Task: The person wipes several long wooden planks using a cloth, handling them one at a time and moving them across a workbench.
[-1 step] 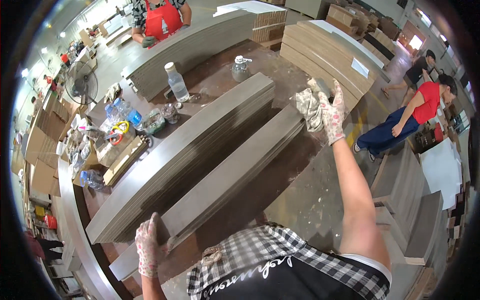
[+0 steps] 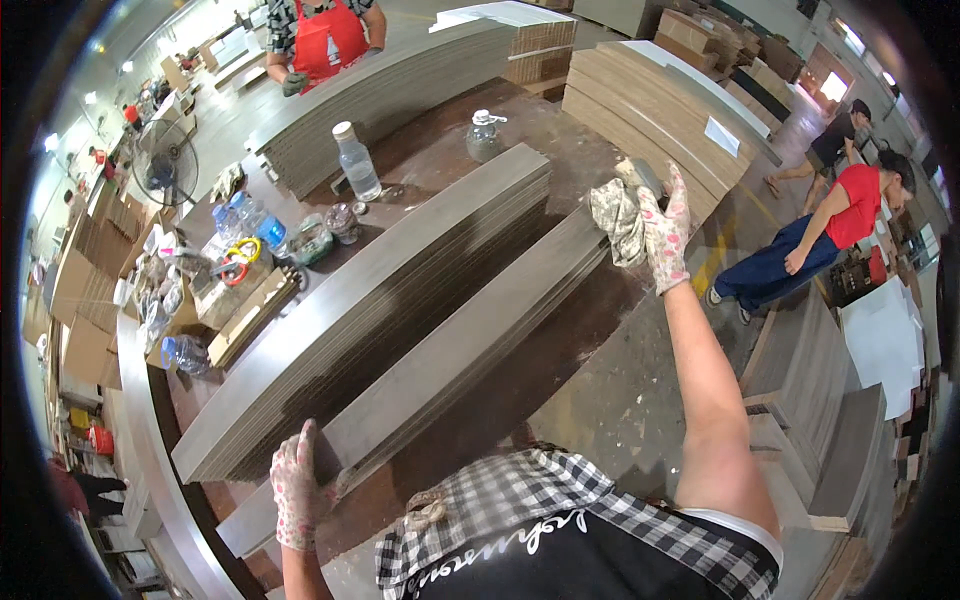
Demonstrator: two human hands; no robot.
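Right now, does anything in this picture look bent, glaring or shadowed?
In the head view, the wide lens bows the tall grey panel stack, and the corners fall to black; in the head view, the far bright opening at upper right glares white; also in the head view, dark shadow lies between the tall stack and the low panel stack.

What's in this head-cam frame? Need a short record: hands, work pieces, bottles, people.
left_hand: spotted-gloved left hand at the lower-left part of the front panel stack; grip unclear
right_hand: spotted-gloved right hand holding a crumpled cloth at that stack's far end
second_stack: taller grey panel stack, beyond the front one
surface: dark reddish-brown table
bottles: upright clear bottle with pale cap; squat bottle to its right
people: red-aproned person across the table; red-topped person at right
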